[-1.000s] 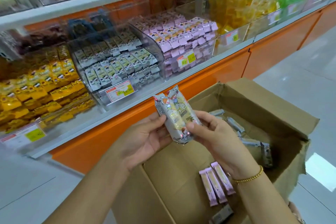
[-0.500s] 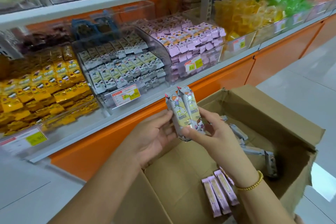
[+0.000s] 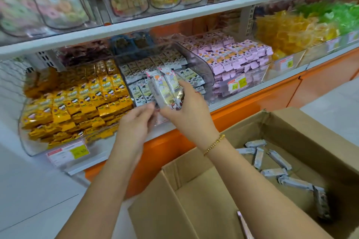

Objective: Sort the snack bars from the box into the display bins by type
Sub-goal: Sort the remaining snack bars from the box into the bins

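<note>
My right hand (image 3: 189, 108) grips a small bundle of white snack bars (image 3: 165, 87) and holds it up in front of the clear middle bin of white bars (image 3: 155, 66). My left hand (image 3: 136, 122) is just below and left of the bundle, fingers loosely curled, its fingertips near the bars' lower end; contact is blurred. The yellow-bar bin (image 3: 77, 103) is to the left, the purple-bar bin (image 3: 233, 58) to the right. The open cardboard box (image 3: 194, 200) sits below, with several grey-white bars (image 3: 272, 163) lying inside.
An upper white shelf (image 3: 174, 17) carries clear tubs of mixed sweets. Further right stand bins of yellow candy (image 3: 287, 31) and green candy (image 3: 338, 15). An orange cabinet front (image 3: 262, 99) runs under the shelf. Price tags hang on the bin fronts.
Both hands rose from above the box up to the middle bin, carrying the bundle of white bars. My view moved closer to the shelf, and the left hand slipped lower.
</note>
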Available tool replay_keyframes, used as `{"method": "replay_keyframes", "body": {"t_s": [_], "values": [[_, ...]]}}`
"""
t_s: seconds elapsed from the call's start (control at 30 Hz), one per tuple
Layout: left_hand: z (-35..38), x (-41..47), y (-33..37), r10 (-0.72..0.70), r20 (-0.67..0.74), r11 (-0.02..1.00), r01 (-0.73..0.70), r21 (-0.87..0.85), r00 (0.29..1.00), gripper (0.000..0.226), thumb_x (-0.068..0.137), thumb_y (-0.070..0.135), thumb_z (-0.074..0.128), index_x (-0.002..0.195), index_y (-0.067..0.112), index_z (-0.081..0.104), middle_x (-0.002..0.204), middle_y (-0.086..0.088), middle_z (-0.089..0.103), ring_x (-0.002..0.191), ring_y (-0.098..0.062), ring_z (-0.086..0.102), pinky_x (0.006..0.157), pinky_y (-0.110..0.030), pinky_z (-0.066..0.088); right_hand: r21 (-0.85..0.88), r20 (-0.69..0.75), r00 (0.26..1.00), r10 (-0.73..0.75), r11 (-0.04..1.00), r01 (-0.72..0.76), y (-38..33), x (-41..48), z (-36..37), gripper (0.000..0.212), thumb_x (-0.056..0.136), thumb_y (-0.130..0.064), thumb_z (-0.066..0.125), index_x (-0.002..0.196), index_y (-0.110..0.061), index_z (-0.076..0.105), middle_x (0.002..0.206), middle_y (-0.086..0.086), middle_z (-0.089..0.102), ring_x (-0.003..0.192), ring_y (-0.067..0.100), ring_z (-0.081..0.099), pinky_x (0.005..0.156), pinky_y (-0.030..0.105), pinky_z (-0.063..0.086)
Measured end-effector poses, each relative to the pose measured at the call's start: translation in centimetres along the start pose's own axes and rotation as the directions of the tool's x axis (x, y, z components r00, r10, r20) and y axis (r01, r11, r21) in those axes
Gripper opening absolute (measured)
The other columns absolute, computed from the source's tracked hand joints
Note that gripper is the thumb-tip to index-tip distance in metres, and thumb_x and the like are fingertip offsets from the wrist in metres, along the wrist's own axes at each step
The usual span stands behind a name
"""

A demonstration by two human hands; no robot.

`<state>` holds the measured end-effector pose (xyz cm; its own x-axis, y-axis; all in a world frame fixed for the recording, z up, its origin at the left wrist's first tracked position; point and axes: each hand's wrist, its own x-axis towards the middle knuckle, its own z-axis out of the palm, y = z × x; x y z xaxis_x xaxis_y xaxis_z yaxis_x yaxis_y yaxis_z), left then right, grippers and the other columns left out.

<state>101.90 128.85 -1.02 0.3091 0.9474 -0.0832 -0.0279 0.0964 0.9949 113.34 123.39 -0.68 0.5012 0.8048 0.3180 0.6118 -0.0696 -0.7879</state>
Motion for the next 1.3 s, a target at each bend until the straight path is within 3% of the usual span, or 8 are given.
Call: {"method": "replay_keyframes", "body": {"t_s": [0.1, 0.3, 0.43, 0.57, 0.7, 1.0, 1.13, 1.3], "values": [[-1.6, 1.7, -1.3, 0.265, -0.159, 0.889, -0.177, 0.423, 0.951, 0.029, 0.093, 0.01, 0.056, 0.122, 0.011, 0.058, 0.122, -0.006, 0.061, 0.106, -0.014, 0.057, 0.088, -0.02, 0.045, -0.078, 0.063, 0.997, 0.05, 0.996, -0.045, -0.2, 5.3, 1.4, 0.075, 0.08, -0.036, 0.07, 0.14, -0.004, 0.038, 0.121, 0.012, 0.06, 0.111, 0.026, 0.057, 0.079, 0.03, 0.046], [-1.9, 2.8, -2.6, 0.298, -0.095, 0.83, -0.209, 0.517, 0.95, 0.044, 0.092, 0.002, 0.055, 0.136, 0.005, 0.046, 0.134, -0.007, 0.053, 0.123, -0.016, 0.05, 0.094, -0.019, 0.037, -0.36, 0.248, 0.963, 0.103, 0.933, -0.008, -0.7, 10.1, 5.8, 0.048, 0.085, -0.046, 0.065, 0.101, -0.003, 0.051, 0.08, 0.004, 0.056, 0.086, 0.026, 0.058, 0.053, 0.026, 0.04], [-2.0, 2.9, -2.7, 0.285, -0.116, 0.869, -0.206, 0.45, 0.952, 0.044, 0.091, 0.0, 0.055, 0.134, 0.005, 0.049, 0.132, -0.007, 0.056, 0.121, -0.015, 0.052, 0.093, -0.018, 0.038, -0.331, 0.268, 0.962, 0.045, 0.942, 0.048, -0.3, 10.1, 7.1, 0.058, 0.089, -0.046, 0.06, 0.122, 0.001, 0.052, 0.109, 0.016, 0.064, 0.104, 0.029, 0.06, 0.077, 0.033, 0.048], [-1.2, 1.5, -2.4, 0.413, -0.163, 0.835, -0.301, 0.46, 0.896, 0.033, 0.094, 0.007, 0.052, 0.127, 0.008, 0.056, 0.116, 0.0, 0.059, 0.098, -0.002, 0.057, 0.081, -0.004, 0.042, -0.185, 0.351, 0.936, -0.007, 0.98, 0.077, 0.0, 9.4, 4.6, 0.049, 0.096, -0.038, 0.052, 0.132, -0.004, 0.052, 0.124, 0.017, 0.061, 0.111, 0.028, 0.059, 0.09, 0.035, 0.047], [1.5, -0.5, -2.7, 0.516, -0.035, 0.751, -0.433, 0.499, 0.856, 0.014, 0.095, 0.021, 0.054, 0.088, 0.014, 0.062, 0.08, -0.006, 0.064, 0.072, -0.014, 0.058, 0.062, -0.027, 0.044, -0.235, 0.365, 0.915, -0.173, 0.934, 0.27, 3.2, 7.7, -2.7, 0.025, 0.092, -0.019, 0.056, 0.087, 0.004, 0.066, 0.083, 0.016, 0.067, 0.076, 0.025, 0.061, 0.065, 0.025, 0.047], [10.5, 0.2, -8.6, 0.189, 0.403, 0.588, -0.432, 0.684, 0.895, 0.025, 0.091, 0.032, 0.058, 0.07, 0.021, 0.052, 0.068, 0.003, 0.055, 0.066, -0.013, 0.051, 0.059, -0.029, 0.036, -0.662, 0.48, 0.789, 0.383, 0.748, 0.04, 21.1, -0.2, -18.8, 0.02, 0.096, -0.026, 0.052, 0.088, -0.01, 0.061, 0.076, -0.002, 0.056, 0.064, 0.007, 0.046, 0.055, 0.005, 0.037], [15.3, -0.8, -16.2, -0.038, 0.452, 0.594, -0.344, 0.727, 0.891, 0.005, 0.092, 0.027, 0.059, 0.096, 0.026, 0.061, 0.098, 0.01, 0.062, 0.09, -0.007, 0.058, 0.07, -0.016, 0.041, -0.745, 0.415, 0.689, 0.594, 0.657, -0.117, 32.4, -2.9, -20.1, 0.039, 0.089, -0.031, 0.064, 0.123, -0.013, 0.055, 0.117, 0.009, 0.062, 0.104, 0.023, 0.056, 0.082, 0.025, 0.041], [18.2, -0.3, -27.5, -0.375, 0.266, 0.461, -0.071, 0.885, 0.888, 0.048, 0.091, 0.029, 0.061, 0.135, 0.022, 0.044, 0.136, 0.001, 0.049, 0.108, -0.016, 0.057, 0.075, -0.022, 0.046, -0.792, 0.501, 0.616, 0.608, 0.61, 0.042, 42.2, -4.3, -18.6, 0.084, 0.082, -0.025, 0.07, 0.15, -0.019, 0.022, 0.145, 0.014, 0.037, 0.128, 0.03, 0.042, 0.104, 0.032, 0.036]]}}
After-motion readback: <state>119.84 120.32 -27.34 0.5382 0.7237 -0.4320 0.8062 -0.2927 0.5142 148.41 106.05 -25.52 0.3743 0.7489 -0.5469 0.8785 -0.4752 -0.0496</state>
